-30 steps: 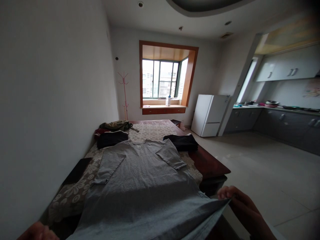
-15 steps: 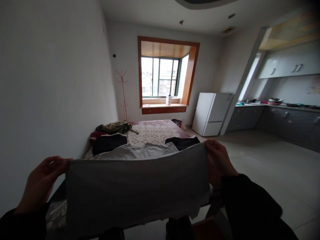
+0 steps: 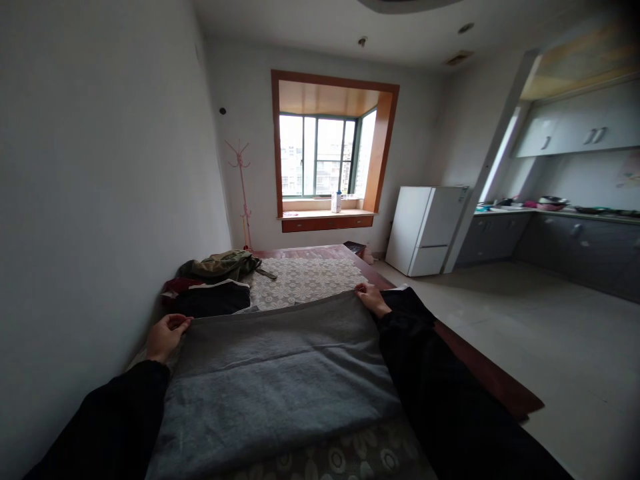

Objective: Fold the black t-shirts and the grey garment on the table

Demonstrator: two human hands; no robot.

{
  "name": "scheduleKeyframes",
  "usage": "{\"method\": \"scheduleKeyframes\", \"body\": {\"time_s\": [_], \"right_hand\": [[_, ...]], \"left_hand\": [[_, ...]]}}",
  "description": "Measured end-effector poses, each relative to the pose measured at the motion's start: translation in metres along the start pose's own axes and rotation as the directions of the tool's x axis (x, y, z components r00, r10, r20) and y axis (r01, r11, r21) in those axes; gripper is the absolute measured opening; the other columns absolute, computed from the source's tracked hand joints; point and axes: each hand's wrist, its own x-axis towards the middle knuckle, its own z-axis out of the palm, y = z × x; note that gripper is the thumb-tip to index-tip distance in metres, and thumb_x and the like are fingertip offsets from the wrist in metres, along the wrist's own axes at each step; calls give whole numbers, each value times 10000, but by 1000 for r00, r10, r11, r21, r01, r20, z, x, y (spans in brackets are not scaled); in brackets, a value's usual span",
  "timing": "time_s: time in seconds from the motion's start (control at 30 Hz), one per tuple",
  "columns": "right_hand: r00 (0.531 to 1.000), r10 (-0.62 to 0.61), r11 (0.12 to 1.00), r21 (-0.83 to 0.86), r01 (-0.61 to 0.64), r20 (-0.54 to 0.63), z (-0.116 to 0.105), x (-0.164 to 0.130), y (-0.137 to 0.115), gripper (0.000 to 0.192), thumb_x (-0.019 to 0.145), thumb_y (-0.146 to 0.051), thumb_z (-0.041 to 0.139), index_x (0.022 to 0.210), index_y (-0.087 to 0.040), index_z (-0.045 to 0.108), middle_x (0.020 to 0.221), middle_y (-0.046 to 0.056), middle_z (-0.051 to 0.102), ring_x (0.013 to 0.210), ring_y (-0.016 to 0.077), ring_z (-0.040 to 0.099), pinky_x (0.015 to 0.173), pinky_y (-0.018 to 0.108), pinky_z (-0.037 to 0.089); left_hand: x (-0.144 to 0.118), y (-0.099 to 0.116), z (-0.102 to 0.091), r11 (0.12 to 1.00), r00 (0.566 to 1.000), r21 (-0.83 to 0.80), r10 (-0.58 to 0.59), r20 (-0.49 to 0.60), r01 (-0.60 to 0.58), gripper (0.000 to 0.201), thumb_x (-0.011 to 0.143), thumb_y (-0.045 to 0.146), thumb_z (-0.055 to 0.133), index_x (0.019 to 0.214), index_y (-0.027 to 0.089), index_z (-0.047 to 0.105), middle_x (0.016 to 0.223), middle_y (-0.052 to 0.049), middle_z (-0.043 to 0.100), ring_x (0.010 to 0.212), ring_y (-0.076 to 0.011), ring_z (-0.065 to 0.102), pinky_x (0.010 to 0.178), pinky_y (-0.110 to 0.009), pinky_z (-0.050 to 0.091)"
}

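A grey shirt (image 3: 280, 380) lies spread and doubled over on the table, its upper layer slightly creased. My left hand (image 3: 167, 337) pinches the far left corner of the cloth between thumb and fingers. At the far right corner, my right hand (image 3: 373, 300) grips the same edge, which runs fairly taut between both hands. Just beyond my left hand sits a dark folded garment (image 3: 215, 299). Another dark garment (image 3: 413, 305) lies beside my right wrist, partly covered by my sleeve. The shirt's collar and sleeves are mostly hidden under the folded layer.
A patterned cloth (image 3: 310, 280) covers much of the reddish wooden table (image 3: 493, 370). An olive bag (image 3: 220, 265) rests at its far left, near the wall. Beyond stand a pink coat rack (image 3: 243, 193) and a white fridge (image 3: 417, 227); kitchen cabinets (image 3: 565, 243) are at right.
Both hands have moved forward and inward, carrying the shirt's raised edge away from me and down over the rest of it. The cloth hung upright before and now lies flat.
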Motion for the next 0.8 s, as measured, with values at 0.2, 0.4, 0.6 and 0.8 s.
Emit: {"method": "scheduleKeyframes", "body": {"time_s": [0.2,0.4,0.6,0.8], "right_hand": [[998,46,996,-70,-49,-38,25,-5,30,113,777,-221,606,830,-242,704,850,53,748,891,249,697,830,335,511],[997,38,997,-59,-41,-61,30,-5,39,235,783,-259,545,984,-228,662,898,70,734,831,245,686,798,346,521],[1000,-10,997,-81,9,-13,23,-13,42,186,749,-226,531,886,-241,656,822,49,717,767,244,666,791,362,504],[998,4,993,-118,3,64,16,-26,34,267,800,-253,587,994,-274,769,999,51,779,859,260,698,869,381,516]], "left_hand": [[0,-35,19,998,999,-44,-36,-31,35,212,673,375,708,794,229,612,882,-81,803,973,-295,753,800,-358,610],[0,-37,20,995,998,-93,-18,58,23,334,676,401,716,939,230,600,1077,-101,796,1010,-282,737,652,-302,588],[2,-39,15,997,995,70,14,101,-21,191,641,389,677,756,245,627,969,-41,804,924,-268,734,828,-343,577],[0,-40,12,980,974,182,44,224,-86,253,663,451,655,810,288,782,1105,-14,799,1068,-284,715,968,-347,543]]}}
